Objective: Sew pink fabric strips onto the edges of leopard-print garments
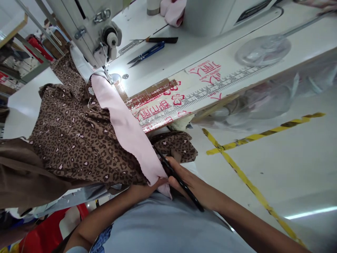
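Observation:
A strip of pale pink fabric (pixel 129 130) runs from under the presser foot of a sewing machine (pixel 105 70) down to my body. At its near end my left hand (pixel 158 182) pinches the edge, fingers partly hidden by the cloth. Close beside it, my right hand (pixel 179 177) is closed around a long, slim black tool (pixel 184 188) with a narrow tip; its exact kind is unclear. The right fingertips are at the pink strip's edge. Brown leopard-print fabric (pixel 79 133) lies bunched to the left, and another piece of it shows beyond my right hand.
Blue thread snips (pixel 147 54) and a dark-handled tool (pixel 162 40) lie on the machine bed. A ruler tape (pixel 200 95) follows the table's front edge. Plastic sheeting (pixel 263 102) hangs there. Plain brown cloth (pixel 23 172) lies at left; yellow-black tape (pixel 244 177) marks the floor.

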Tool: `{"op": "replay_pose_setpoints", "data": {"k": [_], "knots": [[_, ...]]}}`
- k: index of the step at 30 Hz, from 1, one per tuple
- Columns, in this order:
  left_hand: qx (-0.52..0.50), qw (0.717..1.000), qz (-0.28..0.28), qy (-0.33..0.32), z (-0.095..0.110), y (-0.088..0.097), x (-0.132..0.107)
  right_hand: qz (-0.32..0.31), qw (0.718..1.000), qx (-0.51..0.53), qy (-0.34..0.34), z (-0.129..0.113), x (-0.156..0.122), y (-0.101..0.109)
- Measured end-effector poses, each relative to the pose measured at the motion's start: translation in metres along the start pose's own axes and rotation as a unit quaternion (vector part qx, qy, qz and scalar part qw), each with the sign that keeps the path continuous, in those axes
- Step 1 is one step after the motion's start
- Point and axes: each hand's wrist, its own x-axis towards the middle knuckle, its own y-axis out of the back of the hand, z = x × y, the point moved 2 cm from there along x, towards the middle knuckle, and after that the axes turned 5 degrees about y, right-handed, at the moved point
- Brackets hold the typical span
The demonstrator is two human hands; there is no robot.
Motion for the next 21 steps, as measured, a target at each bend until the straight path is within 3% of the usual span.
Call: {"op": "replay_pose_setpoints", "data": {"k": [4, 12, 21], "knots": [[0.013, 0.998, -0.055, 0.002, 0.003, 0.001, 0.001, -0.017, 1.000, 0.005, 0.014, -0.008, 0.006, 0.000], [0.051, 0.997, -0.040, -0.044, -0.014, 0.004, 0.006, -0.005, 1.000, 0.010, 0.018, -0.017, 0.023, 0.001], [0.189, 0.979, -0.051, -0.063, -0.011, 0.006, 0.005, 0.010, 1.000, -0.009, -0.005, -0.014, 0.024, -0.007]]}}
